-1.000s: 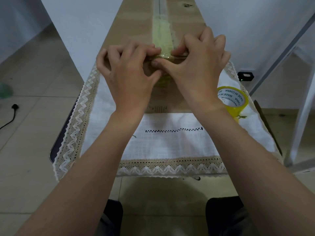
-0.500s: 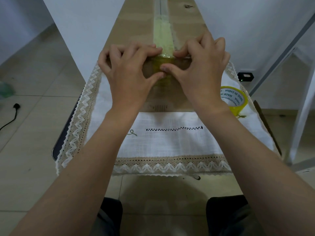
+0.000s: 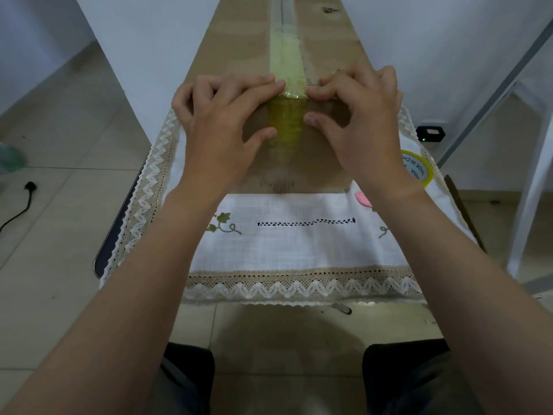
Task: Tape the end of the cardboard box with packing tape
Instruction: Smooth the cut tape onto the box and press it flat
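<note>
At 12 o'clock on the worktop (image 3: pixel 103 259): cardboard box (image 3: pixel 245 40). Packing tape (image 3: pixel 287 121) already folded over the top edge onto the near end. Left hand (image 3: pixel 221 127), right hand (image 3: pixel 362 124): bent fingers press beside the strip, gripping nothing. Remaining, probably: smoothing down.

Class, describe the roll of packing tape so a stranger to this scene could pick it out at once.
Start at the long brown cardboard box lying on the white lace-edged tablecloth. Look to its right, just past the right hand. There sits the yellow packing-tape roll, the only round thing there, with lettering printed inside its ring.
</note>
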`<state>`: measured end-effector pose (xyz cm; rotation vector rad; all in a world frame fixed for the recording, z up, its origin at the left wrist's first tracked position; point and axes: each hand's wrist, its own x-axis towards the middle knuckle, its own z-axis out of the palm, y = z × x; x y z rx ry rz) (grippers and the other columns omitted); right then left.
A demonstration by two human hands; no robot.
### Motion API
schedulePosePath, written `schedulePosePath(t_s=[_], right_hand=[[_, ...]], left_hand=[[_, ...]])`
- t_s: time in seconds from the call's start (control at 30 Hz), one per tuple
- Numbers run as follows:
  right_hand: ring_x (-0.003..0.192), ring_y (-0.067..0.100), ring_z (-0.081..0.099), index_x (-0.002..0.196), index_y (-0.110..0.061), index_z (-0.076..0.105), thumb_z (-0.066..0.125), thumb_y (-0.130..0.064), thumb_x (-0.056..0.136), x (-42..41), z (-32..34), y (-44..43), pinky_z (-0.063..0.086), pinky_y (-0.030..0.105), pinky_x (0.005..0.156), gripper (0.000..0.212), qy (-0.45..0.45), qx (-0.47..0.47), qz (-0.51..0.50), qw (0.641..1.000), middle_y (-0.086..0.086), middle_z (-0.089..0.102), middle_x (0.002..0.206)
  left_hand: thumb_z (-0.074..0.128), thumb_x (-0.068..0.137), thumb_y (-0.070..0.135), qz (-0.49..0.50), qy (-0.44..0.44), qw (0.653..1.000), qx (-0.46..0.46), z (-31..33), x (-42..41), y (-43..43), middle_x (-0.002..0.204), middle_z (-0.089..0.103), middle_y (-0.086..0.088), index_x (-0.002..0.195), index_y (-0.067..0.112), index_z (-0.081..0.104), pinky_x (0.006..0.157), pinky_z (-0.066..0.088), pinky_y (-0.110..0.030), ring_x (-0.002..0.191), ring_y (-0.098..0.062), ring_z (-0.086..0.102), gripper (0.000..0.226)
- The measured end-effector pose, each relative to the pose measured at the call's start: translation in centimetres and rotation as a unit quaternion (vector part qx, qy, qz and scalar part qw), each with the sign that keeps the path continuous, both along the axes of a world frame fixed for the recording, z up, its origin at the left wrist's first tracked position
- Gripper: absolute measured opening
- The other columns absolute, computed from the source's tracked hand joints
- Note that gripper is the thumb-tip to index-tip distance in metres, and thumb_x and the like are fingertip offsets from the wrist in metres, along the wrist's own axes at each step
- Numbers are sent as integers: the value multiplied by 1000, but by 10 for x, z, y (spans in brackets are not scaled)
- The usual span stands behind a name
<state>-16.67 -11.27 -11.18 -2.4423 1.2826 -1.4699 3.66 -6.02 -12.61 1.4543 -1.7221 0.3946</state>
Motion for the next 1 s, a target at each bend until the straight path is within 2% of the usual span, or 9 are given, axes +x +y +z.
schedulePosePath(t_s=[0.13,0.27,0.33,0.47,0.57,0.7,0.9,1.0], right_hand=[[111,33,51,107,-27,74,82,-45,77,3,-2,4,27,32,86,35,27,-12,-24,999,-4,67,116],[110,34,53,106,-25,72,83,-50,73,9,-2,9,36,39,88,44,36,-15,-64,997,2,63,115],[109,34,53,106,-25,68,82,-60,68,15,-2,12,38,41,88,54,52,-22,-95,994,4,61,116],[111,34,52,108,-24,62,78,-71,63,27,-3,15,38,41,91,67,66,-25,-141,988,5,58,119],[110,36,52,110,-22,61,76,-74,64,28,-7,15,41,45,92,70,74,-38,-154,985,7,58,120],[110,34,49,115,-24,60,75,-72,68,21,-11,12,35,41,95,69,86,-41,-132,987,6,57,125],[115,28,39,126,-27,55,81,-59,73,11,-16,14,31,38,102,68,109,-42,-106,987,4,53,133],[121,33,45,132,-26,52,85,-53,70,8,-17,17,33,38,105,74,128,-43,-95,986,3,52,139]], left_hand=[[74,82,54,9,-2,1000,0,-1,-2,1,140,59,23,137,44,61,108,26,-46,121,-13,39,58],[73,78,61,38,-11,999,0,-4,-8,0,139,60,20,136,44,60,112,31,-52,122,-23,47,63],[73,77,65,53,-17,998,-10,-6,-10,-1,138,62,17,135,42,61,110,34,-56,121,-27,50,63],[76,76,57,77,-28,996,-23,-10,-17,-1,136,64,13,133,38,62,110,35,-59,120,-33,56,62],[74,77,54,70,-22,997,-21,-10,-18,-2,136,63,13,134,37,62,110,36,-59,121,-32,54,60],[75,78,57,-5,-16,1000,-6,-9,2,-3,143,58,16,142,40,56,106,39,-59,123,-21,40,68],[79,77,48,-6,-33,999,7,-9,4,1,147,55,17,147,40,52,109,37,-60,125,-15,34,76],[81,76,43,-15,-27,999,11,-8,7,2,146,56,14,150,36,51,109,38,-62,124,-15,33,80]])
